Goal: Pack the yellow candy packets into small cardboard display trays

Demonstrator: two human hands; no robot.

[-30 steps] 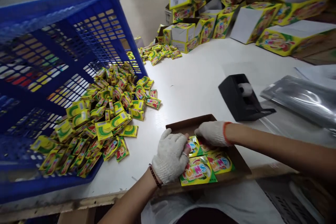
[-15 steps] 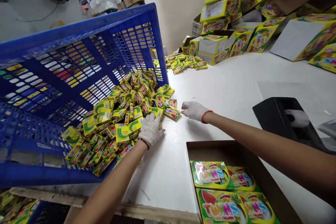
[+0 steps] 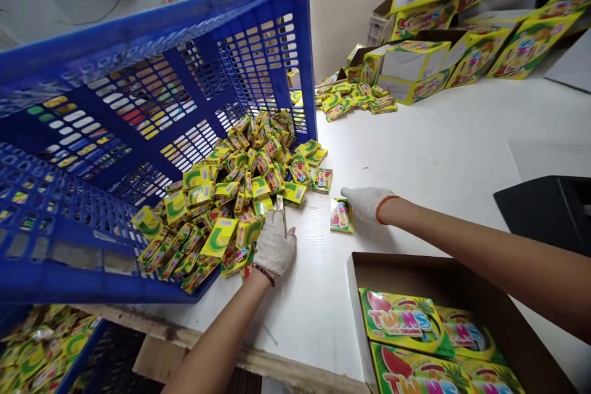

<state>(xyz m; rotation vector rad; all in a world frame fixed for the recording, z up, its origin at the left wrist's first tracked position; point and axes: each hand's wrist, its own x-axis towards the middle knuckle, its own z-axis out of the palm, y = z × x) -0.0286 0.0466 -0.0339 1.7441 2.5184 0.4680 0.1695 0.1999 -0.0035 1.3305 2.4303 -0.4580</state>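
My left hand (image 3: 276, 243), in a white knit glove, is at the near edge of a heap of small yellow-green boxes (image 3: 219, 237) spilling from a tipped blue crate. Its fingers are closed round a small box (image 3: 281, 203) that shows edge-on past the fingertips; the rest is hidden. To the right, my gloved right hand (image 3: 367, 204) has its fingers bent against the right side of another small box (image 3: 340, 217), which lies on the white table. One more small box (image 3: 322, 180) lies between that one and the heap.
The blue crate (image 3: 308, 61) lies on its side at left. An open carton (image 3: 397, 258) holding larger TWINS boxes (image 3: 401, 320) stands at front right. Stacked display boxes (image 3: 415, 64) and loose small boxes (image 3: 355, 98) are at the back. A black object (image 3: 540, 203) sits at right.
The view has shifted, so most things appear further right. My right hand has reached a small box, which has turned and slid away from the heap. Left fingers now hold a small box.
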